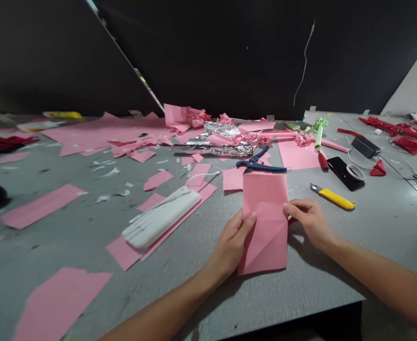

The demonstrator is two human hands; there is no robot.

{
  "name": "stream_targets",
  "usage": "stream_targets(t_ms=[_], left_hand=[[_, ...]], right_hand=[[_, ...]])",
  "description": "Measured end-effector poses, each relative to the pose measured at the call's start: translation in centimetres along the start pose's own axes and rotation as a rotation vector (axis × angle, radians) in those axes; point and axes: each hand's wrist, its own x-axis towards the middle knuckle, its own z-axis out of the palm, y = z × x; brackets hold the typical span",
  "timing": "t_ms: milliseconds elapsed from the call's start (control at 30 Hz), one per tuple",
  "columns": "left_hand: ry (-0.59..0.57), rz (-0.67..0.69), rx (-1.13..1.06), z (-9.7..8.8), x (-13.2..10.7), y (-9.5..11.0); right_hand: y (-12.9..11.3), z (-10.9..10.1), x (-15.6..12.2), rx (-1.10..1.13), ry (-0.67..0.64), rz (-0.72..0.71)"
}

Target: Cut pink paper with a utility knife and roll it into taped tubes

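Observation:
Between my hands is a pink paper strip [265, 232], upright and lengthwise to me, with a cross crease and a diagonal crease on it. My left hand [231, 239] pinches its left edge, thumb on top. On the opposite edge, my right hand [308, 220] grips the paper a little higher, thumb in front and fingers curled behind. Just beyond the strip's far end lies a blue-handled cutting tool [260, 165]. A yellow box cutter [332, 196] rests to the right of my right hand.
White strips in a bundle [162, 215] lie on pink paper at left. Crumpled foil [222, 139] and pink scraps spread along the back. A black phone [345, 173] with a white tape roll [355, 172] and a charger [366, 147] are at right. The table edge [301, 310] is near me.

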Motion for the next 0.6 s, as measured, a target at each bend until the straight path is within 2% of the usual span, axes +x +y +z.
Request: stream_targets(t_ms=[600], left_hand=[[-0.024,0.014,0.006,0.09,-0.12,0.32]], right_hand=[[-0.31,0.0,0.01,0.019,-0.005,-0.005]])
